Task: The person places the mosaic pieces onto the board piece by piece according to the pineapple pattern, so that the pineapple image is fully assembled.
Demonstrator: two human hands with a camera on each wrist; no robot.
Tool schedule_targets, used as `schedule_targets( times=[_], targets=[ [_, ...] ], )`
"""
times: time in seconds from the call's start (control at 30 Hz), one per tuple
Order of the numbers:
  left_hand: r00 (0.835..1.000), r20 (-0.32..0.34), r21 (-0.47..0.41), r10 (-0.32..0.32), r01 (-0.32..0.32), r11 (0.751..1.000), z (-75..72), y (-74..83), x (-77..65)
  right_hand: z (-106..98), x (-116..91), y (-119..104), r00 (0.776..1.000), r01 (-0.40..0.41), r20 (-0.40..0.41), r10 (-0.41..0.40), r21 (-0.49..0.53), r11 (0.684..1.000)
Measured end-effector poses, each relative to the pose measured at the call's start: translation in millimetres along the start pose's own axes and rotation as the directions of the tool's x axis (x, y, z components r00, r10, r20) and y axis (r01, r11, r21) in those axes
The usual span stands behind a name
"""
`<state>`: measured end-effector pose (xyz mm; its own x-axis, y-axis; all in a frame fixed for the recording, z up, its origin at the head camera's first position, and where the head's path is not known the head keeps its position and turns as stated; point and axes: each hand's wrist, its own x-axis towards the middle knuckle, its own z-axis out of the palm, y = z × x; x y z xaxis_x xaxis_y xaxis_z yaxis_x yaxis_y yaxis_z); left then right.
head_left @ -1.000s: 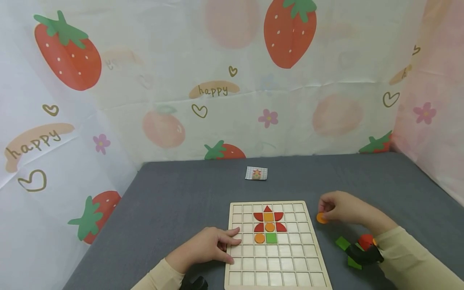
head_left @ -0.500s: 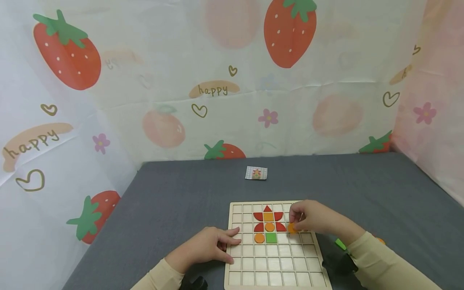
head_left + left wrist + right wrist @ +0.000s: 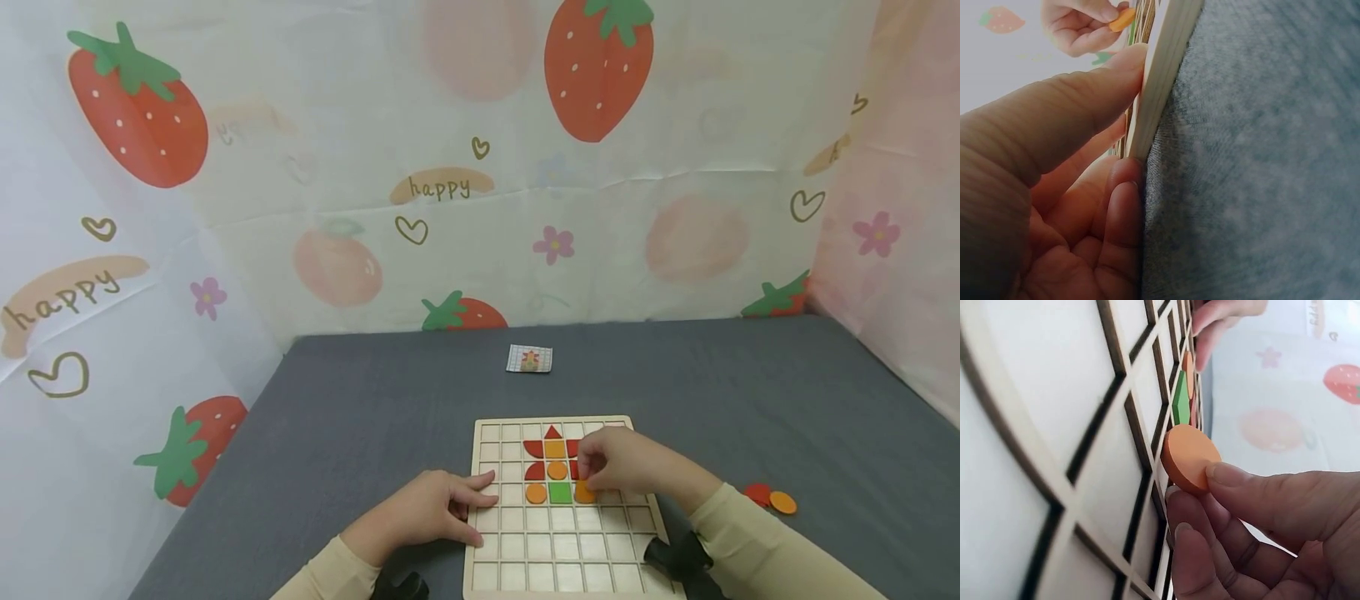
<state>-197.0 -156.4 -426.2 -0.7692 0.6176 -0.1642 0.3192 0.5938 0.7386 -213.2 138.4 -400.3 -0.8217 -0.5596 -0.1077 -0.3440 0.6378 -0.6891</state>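
A wooden grid board [image 3: 517, 546] lies on the grey cloth. On it sit red pieces, a yellow square [image 3: 554, 449], a green square [image 3: 560, 492] and orange discs. My right hand [image 3: 626, 460] pinches an orange disc [image 3: 1192, 457] between thumb and fingers. That disc is tilted, right at the cell beside the green square. Part of the red pieces is hidden behind this hand. My left hand [image 3: 438, 510] rests on the board's left edge, its thumb and outstretched fingertips touching the rim. In the left wrist view, the thumb [image 3: 1110, 81] lies against the wooden side.
Past the board lies a small printed card [image 3: 529, 359] with a grid pattern. A loose orange disc [image 3: 783, 502] and a red piece [image 3: 757, 493] lie to the right, beside the right sleeve [image 3: 772, 546]. A strawberry-print cloth [image 3: 600, 275] hangs behind the table.
My right hand has carried the orange disc leftward from the cloth, over the board, to the cell right of the green square. My left hand has stayed at the board's edge.
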Motion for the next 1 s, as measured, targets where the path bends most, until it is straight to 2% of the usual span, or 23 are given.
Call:
schedule_targets(
  times=[0.3,0.67,1.0],
  targets=[
    [1.000,0.003,-0.006,0.001,-0.001,1.000,-0.1,-1.7,0.7,4.1,2.7,2.3,1.000,-0.015,-0.020,0.015,-0.010,1.000],
    [1.000,-0.002,0.000,0.007,-0.007,1.000,-0.1,-2.5,0.8,6.2,4.7,-0.3,0.996,-0.072,-0.055,0.068,-0.074,0.995],
    [1.000,-0.003,0.002,0.011,-0.011,1.000,0.5,-0.7,0.3,8.8,4.0,-5.5,0.991,-0.130,-0.048,0.127,-0.079,0.988]
  ],
)
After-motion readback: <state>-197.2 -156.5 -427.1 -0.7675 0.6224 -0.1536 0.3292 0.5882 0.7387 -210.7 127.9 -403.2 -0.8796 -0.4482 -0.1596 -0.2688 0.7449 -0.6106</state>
